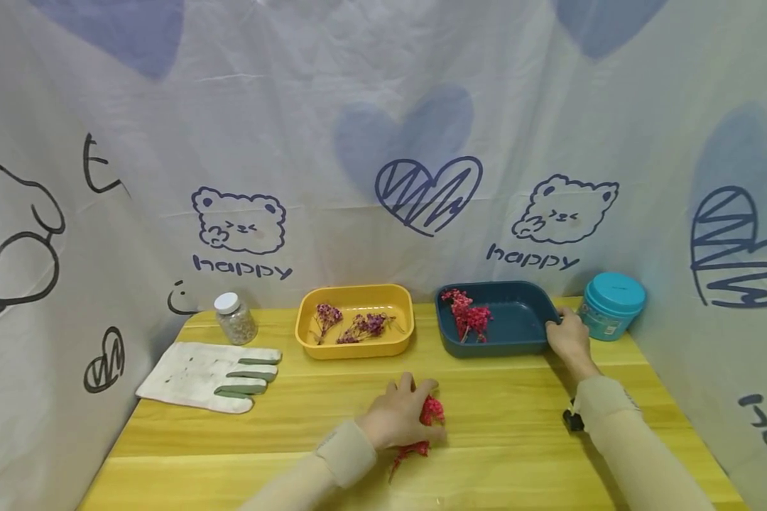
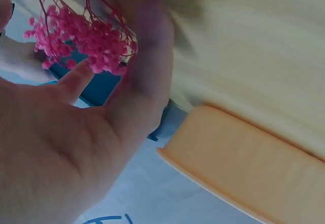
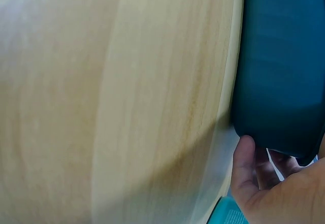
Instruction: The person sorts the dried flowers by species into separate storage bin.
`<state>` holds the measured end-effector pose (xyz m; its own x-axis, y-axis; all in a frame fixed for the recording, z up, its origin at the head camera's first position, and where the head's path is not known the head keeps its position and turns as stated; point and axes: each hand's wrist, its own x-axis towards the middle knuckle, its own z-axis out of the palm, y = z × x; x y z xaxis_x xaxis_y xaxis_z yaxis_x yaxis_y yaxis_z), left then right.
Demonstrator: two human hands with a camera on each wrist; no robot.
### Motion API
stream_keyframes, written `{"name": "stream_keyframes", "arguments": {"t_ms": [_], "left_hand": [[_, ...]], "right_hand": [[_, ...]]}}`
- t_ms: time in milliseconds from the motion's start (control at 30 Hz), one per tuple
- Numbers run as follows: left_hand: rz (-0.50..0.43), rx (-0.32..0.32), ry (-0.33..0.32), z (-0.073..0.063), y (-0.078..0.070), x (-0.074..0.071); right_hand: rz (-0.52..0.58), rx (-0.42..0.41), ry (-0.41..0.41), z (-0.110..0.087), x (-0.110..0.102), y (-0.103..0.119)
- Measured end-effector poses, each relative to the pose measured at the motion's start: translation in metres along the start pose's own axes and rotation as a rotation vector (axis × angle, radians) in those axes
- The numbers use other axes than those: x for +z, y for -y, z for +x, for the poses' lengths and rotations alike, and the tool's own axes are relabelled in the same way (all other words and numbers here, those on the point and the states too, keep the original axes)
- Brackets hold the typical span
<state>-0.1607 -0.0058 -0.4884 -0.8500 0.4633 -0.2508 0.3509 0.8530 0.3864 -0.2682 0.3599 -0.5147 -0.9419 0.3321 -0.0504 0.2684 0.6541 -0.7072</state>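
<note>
A sprig of dried pink-red flowers (image 1: 432, 410) lies on the table beneath my left hand (image 1: 396, 419). My left fingers and thumb are spread around it with a gap between them. In the left wrist view the pink blossoms (image 2: 86, 41) show between thumb and fingers. My right hand (image 1: 570, 339) holds the right end of a dark blue tray (image 1: 518, 326) by its rim. In the right wrist view the thumb (image 3: 245, 155) touches the corner of the tray (image 3: 282, 82). Red flower sprigs (image 1: 466, 316) lie in the tray's left part.
A yellow tray (image 1: 358, 350) with purple dried sprigs (image 1: 366, 326) stands left of the blue one. A white-capped jar (image 1: 236, 321) and a white glove (image 1: 192, 376) with green-edged fingers lie farther left. A turquoise tub (image 1: 610, 306) stands at back right, beside the curtain (image 1: 332, 234).
</note>
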Motion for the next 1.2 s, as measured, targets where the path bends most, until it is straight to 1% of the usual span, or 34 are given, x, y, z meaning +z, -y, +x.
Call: {"name": "stream_keyframes", "arguments": {"t_ms": [67,133,200,267,367,500,600,800,1033,1200], "left_hand": [[0.042,0.012,-0.006,-0.003,-0.001,0.002],[0.057,0.023,-0.016,-0.005,-0.003,0.004],[0.068,0.025,-0.032,-0.006,-0.004,0.006],[0.057,0.028,-0.042,-0.007,-0.004,0.007],[0.017,0.046,-0.034,-0.007,-0.005,0.010],[-0.053,0.078,-0.004,-0.006,-0.005,0.011],[-0.091,0.086,0.002,-0.005,-0.005,0.010],[-0.175,0.100,-0.007,-0.004,-0.004,0.008],[-0.292,0.121,-0.020,0.000,-0.007,-0.003],[-0.348,0.127,-0.060,0.006,-0.012,-0.009]], "right_hand": [[0.001,0.000,-0.002,0.000,-0.001,-0.001],[0.000,0.000,-0.006,0.000,-0.001,-0.002],[-0.003,-0.001,-0.011,0.000,-0.001,-0.002],[-0.003,0.000,-0.016,0.000,-0.001,-0.003],[0.001,0.004,-0.019,0.000,-0.002,-0.003],[0.012,0.013,-0.016,0.000,-0.003,-0.003],[0.016,0.018,-0.013,0.000,-0.003,-0.003],[0.005,0.016,-0.016,0.001,-0.003,-0.004],[0.012,0.007,-0.019,0.001,0.000,-0.004],[0.007,0.004,-0.018,0.002,0.002,-0.003]]}}
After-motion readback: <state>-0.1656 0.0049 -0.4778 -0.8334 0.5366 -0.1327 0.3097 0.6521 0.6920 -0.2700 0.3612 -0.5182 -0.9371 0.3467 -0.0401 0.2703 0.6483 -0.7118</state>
